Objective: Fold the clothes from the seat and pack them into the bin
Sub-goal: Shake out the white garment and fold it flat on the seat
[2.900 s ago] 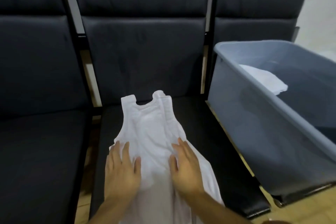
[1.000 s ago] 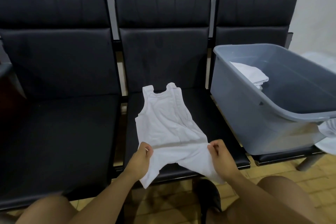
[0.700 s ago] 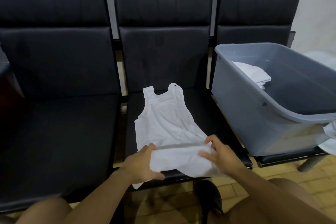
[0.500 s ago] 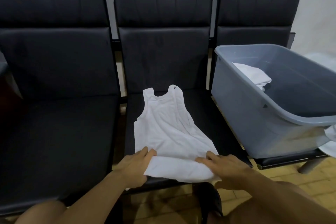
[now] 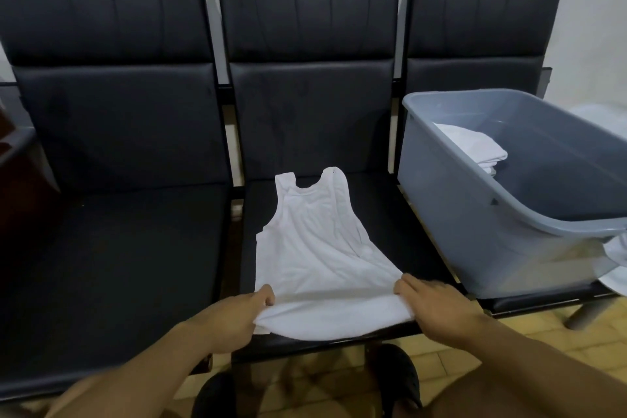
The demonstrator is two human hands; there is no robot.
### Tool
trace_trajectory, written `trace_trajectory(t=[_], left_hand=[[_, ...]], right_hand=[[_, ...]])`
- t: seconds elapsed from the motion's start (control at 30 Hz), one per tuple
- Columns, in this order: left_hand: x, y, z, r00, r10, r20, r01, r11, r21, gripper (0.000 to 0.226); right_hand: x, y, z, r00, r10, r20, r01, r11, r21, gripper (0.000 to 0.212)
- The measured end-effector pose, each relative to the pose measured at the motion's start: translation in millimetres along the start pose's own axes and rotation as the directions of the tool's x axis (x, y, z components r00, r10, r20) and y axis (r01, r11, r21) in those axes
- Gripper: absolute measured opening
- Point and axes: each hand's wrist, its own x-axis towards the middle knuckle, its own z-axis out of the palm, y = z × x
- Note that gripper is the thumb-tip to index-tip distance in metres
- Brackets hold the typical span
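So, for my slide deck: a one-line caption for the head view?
Both hands, left hand and right hand, grip a white sleeveless vest's folded hem on a black padded seat.

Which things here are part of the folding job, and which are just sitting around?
Part of the job:
white vest on the middle seat
left hand and right hand, gripping its folded hem
grey bin
folded white clothes inside it

Just there:
empty left seat
white cloth beside the bin
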Motion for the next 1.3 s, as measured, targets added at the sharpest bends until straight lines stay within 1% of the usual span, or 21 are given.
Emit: trace_trajectory(t=[0.07, 0.1, 0.17, 0.23, 0.3, 0.33, 0.4, 0.47, 0.53, 0.6, 0.67, 0.73, 0.77, 0.83, 0.9, 0.93, 1.03, 1.1, 1.2, 1.3], left_hand=[[-4, -3, -4, 1.000, -0.008, -0.017, 0.005, 0.990, -0.142, 0.027], [-6, -5, -6, 0.999, -0.008, -0.032, 0.001, 0.977, -0.215, 0.024], [-7, -6, -10, 0.996, -0.023, -0.091, -0.004, 0.958, -0.287, 0.018], [-8, -5, -14, 0.988, -0.039, -0.150, -0.013, 0.942, -0.336, 0.015], [-9, -1, -19, 0.979, -0.073, -0.193, -0.017, 0.904, -0.427, 0.016], [-10, 0, -20, 0.975, -0.097, -0.199, -0.006, 0.886, -0.464, 0.017], [-11, -1, -23, 0.969, -0.142, -0.200, 0.023, 0.864, -0.503, 0.019], [-12, -5, -26, 0.957, -0.206, -0.204, 0.078, 0.861, -0.503, 0.024], [-11, -7, -27, 0.939, -0.275, -0.206, 0.134, 0.845, -0.517, 0.028], [-11, -8, -30, 0.935, -0.290, -0.202, 0.163, 0.860, -0.484, 0.032], [-13, -1, -34, 0.940, -0.287, -0.184, 0.197, 0.899, -0.391, 0.043], [-14, 5, -36, 0.922, -0.334, -0.198, 0.295, 0.934, -0.201, 0.050], [-13, 6, -35, 0.904, -0.365, -0.223, 0.346, 0.931, -0.120, 0.048], [-9, 4, -33, 0.881, -0.391, -0.268, 0.391, 0.919, -0.055, 0.037], [-7, -1, -31, 0.882, -0.375, -0.286, 0.368, 0.926, -0.080, 0.022], [-5, -5, -29, 0.890, -0.354, -0.287, 0.338, 0.935, -0.105, 0.020], [3, -14, -25, 0.926, -0.294, -0.238, 0.250, 0.948, -0.197, 0.025], [12, -17, -23, 0.932, -0.299, -0.207, 0.235, 0.930, -0.282, 0.023], [29, -21, -23, 0.913, -0.317, -0.256, 0.217, 0.910, -0.353, 0.026], [47, -26, -19, 0.877, -0.335, -0.345, 0.206, 0.910, -0.359, 0.038]], right_hand=[[4, 5, 1, 0.987, -0.030, -0.159, 0.030, 1.000, -0.003, 0.041], [5, 8, 1, 0.977, -0.034, -0.210, 0.040, 0.999, 0.022, 0.041], [7, 11, -2, 0.967, -0.036, -0.253, 0.060, 0.994, 0.090, 0.041], [10, 9, -10, 0.978, -0.020, -0.210, 0.054, 0.986, 0.161, 0.040], [10, 10, -19, 0.983, 0.012, -0.183, 0.031, 0.971, 0.235, 0.035], [9, 11, -24, 0.989, 0.054, -0.135, -0.012, 0.956, 0.292, 0.030], [6, 12, -31, 0.992, 0.114, -0.063, -0.086, 0.939, 0.333, 0.019], [6, 13, -37, 0.988, 0.144, -0.049, -0.123, 0.947, 0.298, 0.015], [6, 15, -42, 0.976, 0.209, -0.052, -0.187, 0.940, 0.285, 0.023], [6, 20, -43, 0.960, 0.277, -0.043, -0.245, 0.906, 0.346, 0.032], [8, 23, -43, 0.940, 0.341, -0.014, -0.305, 0.857, 0.416, 0.038], [11, 25, -43, 0.920, 0.392, 0.005, -0.346, 0.805, 0.482, 0.036], [13, 25, -43, 0.913, 0.409, 0.008, -0.353, 0.778, 0.520, 0.036], [15, 27, -43, 0.902, 0.430, 0.028, -0.357, 0.710, 0.607, 0.039], [18, 29, -40, 0.897, 0.438, 0.058, -0.363, 0.657, 0.661, 0.041], [19, 30, -39, 0.897, 0.436, 0.067, -0.365, 0.647, 0.670, 0.042], [26, 32, -31, 0.900, 0.427, 0.086, -0.367, 0.636, 0.679, 0.043], [34, 34, -23, 0.899, 0.427, 0.102, -0.381, 0.643, 0.664, 0.043], [49, 37, -9, 0.881, 0.450, 0.149, -0.440, 0.661, 0.608, 0.042], [64, 43, 4, 0.856, 0.489, 0.166, -0.491, 0.674, 0.551, 0.038]])
